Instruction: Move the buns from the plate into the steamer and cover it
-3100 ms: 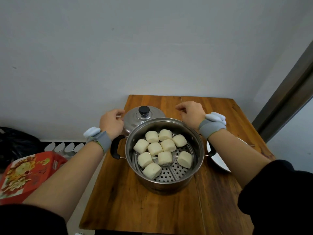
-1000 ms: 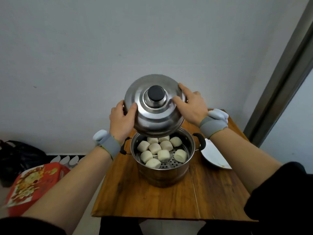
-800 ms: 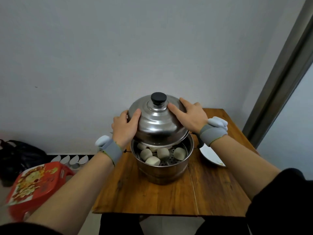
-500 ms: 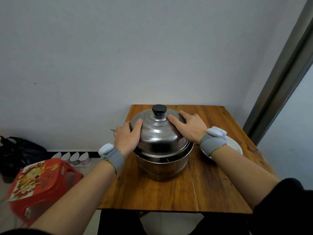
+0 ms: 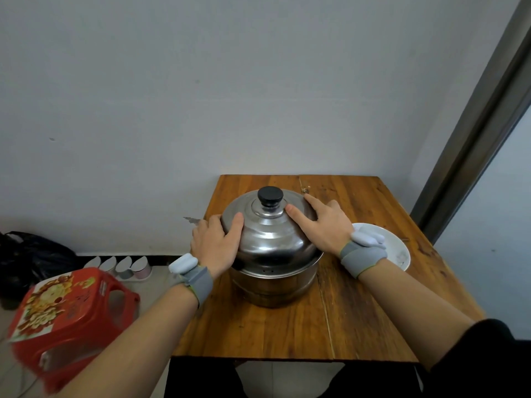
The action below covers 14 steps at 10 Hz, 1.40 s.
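The shiny metal lid (image 5: 271,237) is sitting on top of the steamer (image 5: 273,285) in the middle of the wooden worktop (image 5: 359,311), so the buns are hiding inside and cannot be seen. The left hand (image 5: 215,248) and the right hand (image 5: 324,225) are lying flat on the two sides of the lid with fingers (image 5: 296,214) spread out, pressing on it but not curled around anything. The lid is looking hard, smooth and slippery, so the black knob (image 5: 270,195) is probably the best spot to hold it, and the white plate (image 5: 396,248) is sitting empty just beside the steamer.

Grey wall (image 5: 230,81), wooden table (image 5: 258,326), red stool (image 5: 66,317)
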Each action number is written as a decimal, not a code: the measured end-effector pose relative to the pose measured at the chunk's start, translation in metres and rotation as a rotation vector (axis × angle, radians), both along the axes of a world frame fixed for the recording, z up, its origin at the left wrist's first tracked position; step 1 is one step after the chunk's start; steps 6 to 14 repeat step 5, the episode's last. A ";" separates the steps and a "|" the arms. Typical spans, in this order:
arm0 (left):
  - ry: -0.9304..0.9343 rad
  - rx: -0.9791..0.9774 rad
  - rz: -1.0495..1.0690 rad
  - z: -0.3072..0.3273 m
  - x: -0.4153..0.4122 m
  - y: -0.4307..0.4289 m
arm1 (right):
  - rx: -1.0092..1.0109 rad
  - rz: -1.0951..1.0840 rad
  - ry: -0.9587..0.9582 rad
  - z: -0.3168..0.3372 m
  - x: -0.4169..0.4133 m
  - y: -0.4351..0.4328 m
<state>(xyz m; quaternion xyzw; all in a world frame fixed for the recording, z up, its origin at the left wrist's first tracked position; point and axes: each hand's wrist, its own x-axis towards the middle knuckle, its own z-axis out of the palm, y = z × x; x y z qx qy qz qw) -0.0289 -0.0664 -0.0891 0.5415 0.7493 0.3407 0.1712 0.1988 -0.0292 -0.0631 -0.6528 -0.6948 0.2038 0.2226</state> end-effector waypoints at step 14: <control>-0.075 0.113 -0.095 -0.002 -0.003 0.001 | 0.058 -0.036 0.095 -0.002 -0.002 -0.005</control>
